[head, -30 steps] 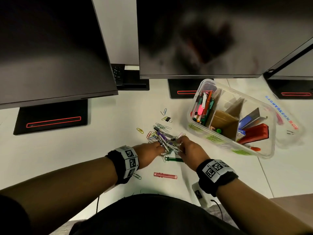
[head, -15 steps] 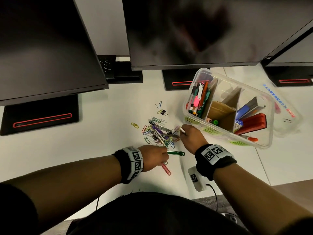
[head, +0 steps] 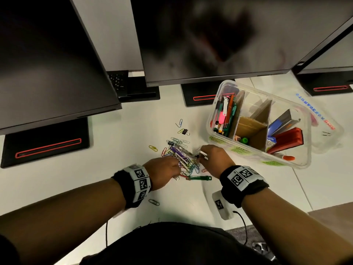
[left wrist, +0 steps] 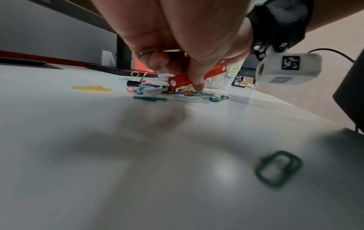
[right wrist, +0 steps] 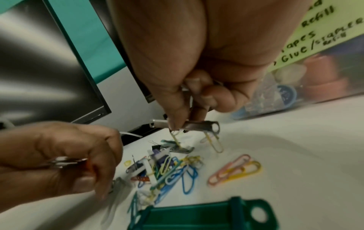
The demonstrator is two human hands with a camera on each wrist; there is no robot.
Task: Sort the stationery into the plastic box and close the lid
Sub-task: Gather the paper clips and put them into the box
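While both hands work one paperclip pile (head: 186,161), left hand (head: 162,173) pinching one red clip (left wrist: 189,79), right hand (head: 213,159) one silver clip (right wrist: 201,125).

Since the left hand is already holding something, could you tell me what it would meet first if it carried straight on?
Most likely the pile of paper clips, just ahead of the left hand, which grips a red strip; depth is uncertain.

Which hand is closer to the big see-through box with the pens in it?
Right. The right hand is just beside the plastic box; the left hand is across the paper clip pile.
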